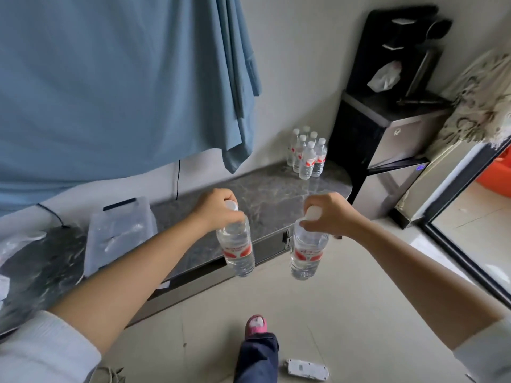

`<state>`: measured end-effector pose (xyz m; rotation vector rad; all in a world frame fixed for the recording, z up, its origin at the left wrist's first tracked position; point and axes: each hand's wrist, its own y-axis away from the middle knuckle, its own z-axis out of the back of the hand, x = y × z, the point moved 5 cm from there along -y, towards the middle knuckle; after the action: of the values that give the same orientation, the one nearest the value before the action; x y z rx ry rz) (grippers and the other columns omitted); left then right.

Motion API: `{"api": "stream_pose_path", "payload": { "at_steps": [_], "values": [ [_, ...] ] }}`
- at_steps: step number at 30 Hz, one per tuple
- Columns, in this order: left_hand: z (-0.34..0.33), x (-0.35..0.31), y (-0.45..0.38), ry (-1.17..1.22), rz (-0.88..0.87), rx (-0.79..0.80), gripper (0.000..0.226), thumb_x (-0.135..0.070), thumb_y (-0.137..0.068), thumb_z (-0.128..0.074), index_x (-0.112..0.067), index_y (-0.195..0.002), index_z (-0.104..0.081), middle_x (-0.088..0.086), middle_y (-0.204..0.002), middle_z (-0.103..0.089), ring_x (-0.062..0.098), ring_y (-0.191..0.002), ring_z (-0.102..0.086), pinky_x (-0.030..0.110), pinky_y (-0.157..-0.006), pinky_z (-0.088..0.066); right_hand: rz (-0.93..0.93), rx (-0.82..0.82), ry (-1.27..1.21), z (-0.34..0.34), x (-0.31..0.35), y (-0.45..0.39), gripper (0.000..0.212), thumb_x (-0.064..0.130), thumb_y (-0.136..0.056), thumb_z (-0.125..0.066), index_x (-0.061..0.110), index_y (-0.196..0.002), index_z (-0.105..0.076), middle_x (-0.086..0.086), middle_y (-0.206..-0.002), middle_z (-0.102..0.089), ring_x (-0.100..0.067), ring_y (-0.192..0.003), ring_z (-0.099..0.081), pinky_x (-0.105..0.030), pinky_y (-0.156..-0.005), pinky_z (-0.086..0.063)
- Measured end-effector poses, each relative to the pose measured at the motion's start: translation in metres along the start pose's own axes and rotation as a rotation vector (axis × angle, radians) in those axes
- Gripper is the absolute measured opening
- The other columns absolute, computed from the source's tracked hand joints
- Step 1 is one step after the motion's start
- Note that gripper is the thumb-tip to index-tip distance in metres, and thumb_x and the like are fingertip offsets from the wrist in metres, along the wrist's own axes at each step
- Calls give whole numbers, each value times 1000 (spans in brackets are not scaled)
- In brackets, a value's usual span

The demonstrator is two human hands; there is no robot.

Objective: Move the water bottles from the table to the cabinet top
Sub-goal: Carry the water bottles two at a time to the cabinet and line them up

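My left hand (218, 210) grips the neck of a clear water bottle (237, 248) with a white cap and red label, hanging in the air over the front edge of the cabinet top (265, 197). My right hand (330, 214) grips a second such bottle (307, 252) by its neck, hanging over the floor just in front of the cabinet. Both bottles hang upright. Several more bottles (307, 154) stand grouped at the far right end of the dark marble cabinet top.
Clear plastic bags (119, 233) lie on the cabinet's left part. A blue curtain (124, 78) hangs above it. A black water dispenser (387, 106) stands to the right, beside a doorway. My foot in a pink slipper (257, 324) and a white power strip (307, 370) are on the floor.
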<state>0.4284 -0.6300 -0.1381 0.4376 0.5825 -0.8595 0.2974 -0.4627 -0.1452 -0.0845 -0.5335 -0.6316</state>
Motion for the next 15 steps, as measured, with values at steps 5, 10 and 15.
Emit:
{"api": "stream_pose_path", "payload": {
  "at_steps": [5, 10, 15],
  "values": [
    [-4, -16, -95, -92, -92, 114, 30, -12, -73, -71, -23, -57, -48, -8, -70, -52, 16, -78, -49, 17, -57, -36, -58, 27, 63, 15, -42, -78, 24, 22, -75, -72, 9, -94, -68, -6, -87, -64, -20, -82, -56, -28, -72, -44],
    [0, -33, -188, -197, -197, 252, 32, -12, -74, -68, -26, -58, -44, -11, -67, -48, 11, -70, -46, 15, -53, -33, -121, 33, 119, 30, -81, -154, 15, 25, -74, -71, 24, -71, -57, -2, -79, -55, -19, -76, -49, -26, -61, -35],
    [-2, -57, -272, -269, -236, 265, 30, -16, -71, -68, -28, -57, -44, -11, -68, -50, 15, -77, -48, 23, -60, -38, -209, -7, 87, 52, -120, -208, 15, 23, -73, -72, 18, -83, -61, 2, -79, -55, -17, -78, -50, -24, -65, -37]
  ]
}}
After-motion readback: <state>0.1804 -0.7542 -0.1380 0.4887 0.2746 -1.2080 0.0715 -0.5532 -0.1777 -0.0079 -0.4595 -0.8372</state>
